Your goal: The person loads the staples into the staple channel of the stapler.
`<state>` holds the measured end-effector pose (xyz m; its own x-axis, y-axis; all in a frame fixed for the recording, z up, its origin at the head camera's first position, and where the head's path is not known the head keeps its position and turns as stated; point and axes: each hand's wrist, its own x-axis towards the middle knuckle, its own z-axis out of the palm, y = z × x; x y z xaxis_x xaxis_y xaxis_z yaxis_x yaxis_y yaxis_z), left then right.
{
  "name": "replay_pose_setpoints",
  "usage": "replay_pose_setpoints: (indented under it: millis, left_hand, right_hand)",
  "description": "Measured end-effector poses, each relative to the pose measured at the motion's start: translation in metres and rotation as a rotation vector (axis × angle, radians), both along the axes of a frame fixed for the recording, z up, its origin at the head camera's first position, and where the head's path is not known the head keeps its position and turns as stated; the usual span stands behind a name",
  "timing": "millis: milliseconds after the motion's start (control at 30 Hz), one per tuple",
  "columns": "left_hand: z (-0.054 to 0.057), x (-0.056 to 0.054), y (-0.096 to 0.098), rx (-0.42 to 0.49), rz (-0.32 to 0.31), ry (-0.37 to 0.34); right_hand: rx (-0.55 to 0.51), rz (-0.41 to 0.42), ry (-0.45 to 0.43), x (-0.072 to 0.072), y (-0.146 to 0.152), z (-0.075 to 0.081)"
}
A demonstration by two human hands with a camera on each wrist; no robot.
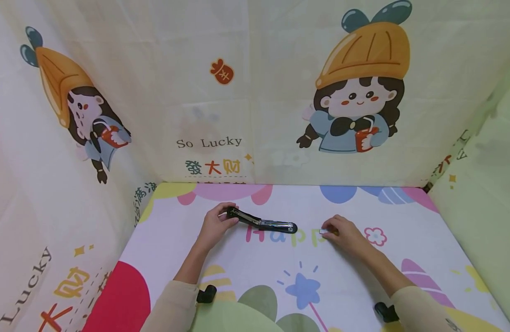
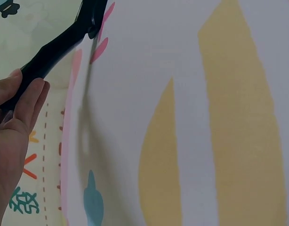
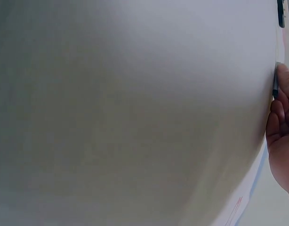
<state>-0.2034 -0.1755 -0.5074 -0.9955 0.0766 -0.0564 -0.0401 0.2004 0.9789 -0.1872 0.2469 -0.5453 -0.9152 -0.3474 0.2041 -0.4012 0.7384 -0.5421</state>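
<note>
In the head view my left hand (image 1: pixel 214 227) grips one end of a black stapler (image 1: pixel 275 225) between thumb and fingers. The stapler is folded wide open, its silvery magazine facing up and its far end pointing right. Seen from the left wrist, the thumb and fingers pinch the stapler's dark arm (image 2: pixel 55 54), which slants up over the table. To the right, my right hand (image 1: pixel 345 234) pinches a small silvery strip (image 1: pixel 323 231) at the fingertips, close over the printed letters. The right wrist view shows the strip (image 3: pixel 276 84) edge-on, dark at its lower end.
Under both hands lies a white tabletop (image 1: pixel 221 258) printed with coloured letters, a star and egg shapes. Cloth walls (image 1: pixel 275 92) with cartoon figures rise behind it and on both sides. Dark wrist straps (image 1: pixel 207 293) show at the sleeves.
</note>
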Motion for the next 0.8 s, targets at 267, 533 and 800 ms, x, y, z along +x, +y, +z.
replay_pose_setpoints:
  millis: [267,533,800]
  left_hand:
    - [0.0021,0.0007,-0.0004,-0.043,-0.003,0.024]
    - [0.0032,-0.0001,-0.0001,-0.062,-0.001,0.028]
    - [0.0043,0.0001,0.0003,-0.073,-0.005,0.037]
  right_hand:
    - [0.015,0.027,-0.021,-0.0019,0.0006,0.0026]
    - [0.034,0.055,0.023,-0.0027,-0.0010,0.0039]
    - [0.080,0.087,0.095,-0.0015,-0.0034,0.0058]
